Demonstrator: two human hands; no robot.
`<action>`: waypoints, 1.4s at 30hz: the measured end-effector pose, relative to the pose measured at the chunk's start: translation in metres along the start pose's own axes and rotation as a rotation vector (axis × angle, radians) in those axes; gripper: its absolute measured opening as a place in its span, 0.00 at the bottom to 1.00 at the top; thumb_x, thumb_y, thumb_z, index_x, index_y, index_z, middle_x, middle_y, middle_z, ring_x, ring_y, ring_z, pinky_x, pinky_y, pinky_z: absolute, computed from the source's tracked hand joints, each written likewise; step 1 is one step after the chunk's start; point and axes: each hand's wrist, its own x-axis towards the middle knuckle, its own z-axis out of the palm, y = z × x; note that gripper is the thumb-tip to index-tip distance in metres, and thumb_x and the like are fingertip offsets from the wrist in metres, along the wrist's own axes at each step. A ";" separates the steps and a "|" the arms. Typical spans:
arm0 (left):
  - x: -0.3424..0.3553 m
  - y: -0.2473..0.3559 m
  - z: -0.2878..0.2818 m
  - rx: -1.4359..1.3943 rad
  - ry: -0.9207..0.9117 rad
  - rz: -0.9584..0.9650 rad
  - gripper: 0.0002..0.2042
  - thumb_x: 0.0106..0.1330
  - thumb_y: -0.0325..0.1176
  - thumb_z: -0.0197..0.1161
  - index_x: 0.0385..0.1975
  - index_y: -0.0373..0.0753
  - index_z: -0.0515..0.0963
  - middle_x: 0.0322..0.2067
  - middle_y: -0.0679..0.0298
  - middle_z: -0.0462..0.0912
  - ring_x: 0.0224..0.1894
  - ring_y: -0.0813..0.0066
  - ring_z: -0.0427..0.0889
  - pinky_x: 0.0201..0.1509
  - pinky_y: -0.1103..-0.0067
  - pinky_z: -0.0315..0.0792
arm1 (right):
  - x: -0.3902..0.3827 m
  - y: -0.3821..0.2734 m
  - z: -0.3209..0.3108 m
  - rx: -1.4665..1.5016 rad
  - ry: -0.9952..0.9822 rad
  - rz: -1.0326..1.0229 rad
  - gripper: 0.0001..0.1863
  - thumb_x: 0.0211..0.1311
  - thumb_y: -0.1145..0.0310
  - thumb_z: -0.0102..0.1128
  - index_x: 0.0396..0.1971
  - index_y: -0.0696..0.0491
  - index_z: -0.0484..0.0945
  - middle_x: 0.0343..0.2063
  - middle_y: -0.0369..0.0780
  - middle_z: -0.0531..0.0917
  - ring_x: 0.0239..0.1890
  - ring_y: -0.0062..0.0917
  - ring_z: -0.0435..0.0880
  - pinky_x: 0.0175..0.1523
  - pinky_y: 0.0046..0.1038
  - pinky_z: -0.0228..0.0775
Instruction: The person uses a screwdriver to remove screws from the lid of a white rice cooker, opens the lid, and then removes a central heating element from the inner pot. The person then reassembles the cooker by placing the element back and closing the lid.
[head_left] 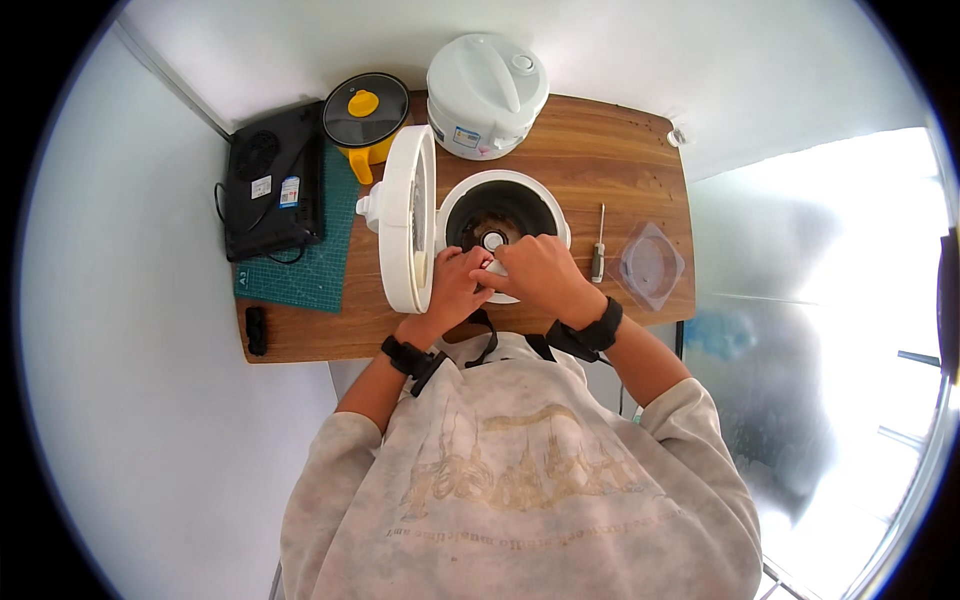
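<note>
An opened white rice cooker (553,205) stands at the middle of the table, its round lid (396,215) tipped up to the left. The dark inside shows brownish patches and a round white centre piece (492,241). Over the cooker's near rim, my left hand (452,288) and my right hand (545,275) meet with bent, closed fingers. Something small and whitish shows between the fingertips, too covered to name. A screwdriver (599,258) lies to the right of my right hand, beside a clear plastic tray (652,268).
A second white rice cooker (487,95), its lid down, stands at the back. Left of it is a yellow pot with a dark lid (366,110). A black appliance with a cord (270,185) lies on a green cutting mat (295,285). A small black item (256,330) sits near the left edge.
</note>
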 end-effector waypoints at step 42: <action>-0.001 0.001 -0.001 0.094 0.002 0.077 0.37 0.51 0.56 0.75 0.57 0.40 0.72 0.50 0.60 0.81 0.57 0.63 0.77 0.70 0.62 0.57 | -0.004 0.008 0.022 -0.105 0.064 -0.218 0.12 0.51 0.66 0.64 0.32 0.58 0.77 0.23 0.43 0.83 0.26 0.34 0.87 0.30 0.32 0.78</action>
